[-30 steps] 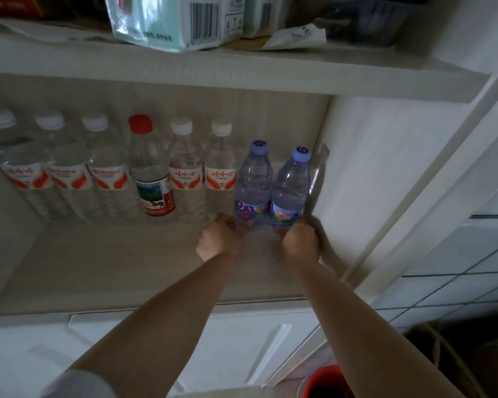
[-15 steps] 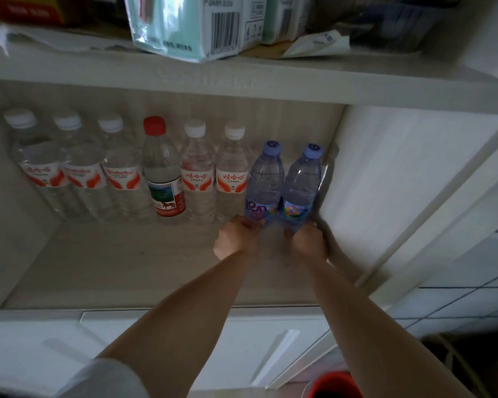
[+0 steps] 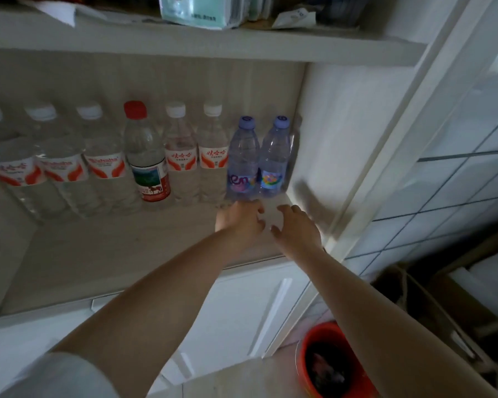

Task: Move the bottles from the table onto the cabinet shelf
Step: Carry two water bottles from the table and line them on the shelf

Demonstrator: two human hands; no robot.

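Note:
Two clear bottles with purple caps stand upright at the right end of the cabinet shelf (image 3: 121, 254), the left purple-capped bottle (image 3: 243, 159) and the right purple-capped bottle (image 3: 273, 159) side by side near the cabinet wall. To their left runs a row of several white-capped water bottles (image 3: 181, 156) and one red-capped bottle (image 3: 145, 156). My left hand (image 3: 239, 222) hovers just in front of the left purple bottle's base, fingers apart, holding nothing. My right hand (image 3: 298, 228) is a little nearer to me, fingers spread, also free.
An upper shelf (image 3: 213, 50) overhangs the bottles, carrying a pale green package (image 3: 196, 10) and other packets. The cabinet's right side wall (image 3: 342, 133) is close to the purple bottles. Below right, a red bucket (image 3: 328, 363) stands on the floor beside cardboard boxes (image 3: 457, 297).
Both hands have let go of the two purple-capped bottles and drawn back a little toward me, fingers now spread. The bottles stay standing on the shelf.

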